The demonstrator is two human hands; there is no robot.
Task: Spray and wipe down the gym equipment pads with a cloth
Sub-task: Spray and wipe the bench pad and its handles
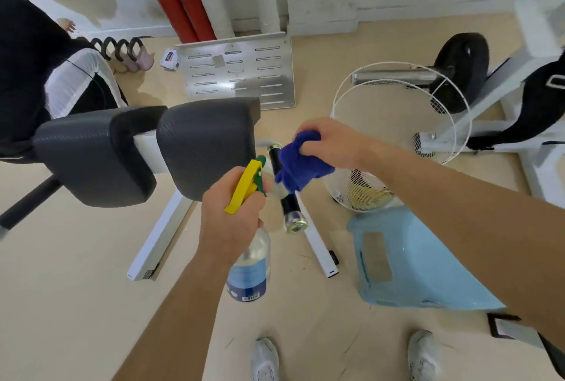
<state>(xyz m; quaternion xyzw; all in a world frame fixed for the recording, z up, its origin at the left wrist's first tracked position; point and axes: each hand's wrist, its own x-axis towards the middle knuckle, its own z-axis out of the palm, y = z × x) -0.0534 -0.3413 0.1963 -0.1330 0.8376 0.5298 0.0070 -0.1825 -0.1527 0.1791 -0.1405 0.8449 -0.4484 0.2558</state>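
The clear plastic spray bottle [249, 270] with a yellow trigger and green nozzle carries a blue label with a barcode strip at its foot; the writing on it is too small to read. A sticker on the white frame leg [153, 249] is likewise illegible.

The left hand [229, 224] is wrapped tight round the bottle's neck, knuckles up, forearm reaching in from below. The nozzle points towards the black, chrome-capped handle bar [290, 206] and sits just left of it.

The right hand [333, 145] comes in from the right with its wrist bent and its fingers clenched on a bunched dark blue cloth [301, 169], which drapes against the upper half of the bar.

The two dark grey textured gym pads [204, 145] stand side by side left of the bar, the nearer one just beside it. A white wire basket [394, 123] stands right of the bar, and a pale blue plastic stool [412, 267] lies below and right of it. A slotted metal plate [238, 71] leans beyond the bar, against the wall. White shoes [264, 359] show well below the bar.
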